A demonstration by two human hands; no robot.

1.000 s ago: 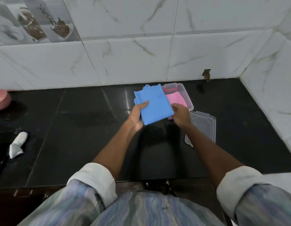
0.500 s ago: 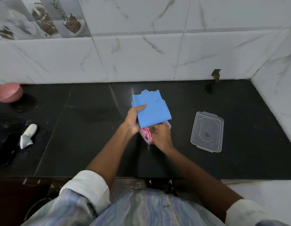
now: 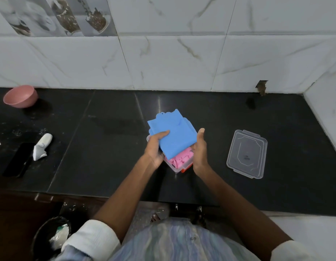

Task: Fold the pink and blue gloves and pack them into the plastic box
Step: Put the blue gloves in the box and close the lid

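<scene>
The folded blue glove lies over the clear plastic box in the middle of the black counter. My left hand grips the glove's left edge, thumb on top. The folded pink glove shows inside the box under the blue one. My right hand rests against the box's right side beside the blue glove's edge, thumb raised. Most of the box is hidden by the glove and my hands.
The box's clear lid lies flat to the right. A pink bowl stands at the far left by the tiled wall. A white cloth and a black flat object lie left. A dark bin sits below the counter edge.
The box came from the back of the counter toward me. The blue glove now sits lower over the box, and my right hand shifted from the box's front to its right side.
</scene>
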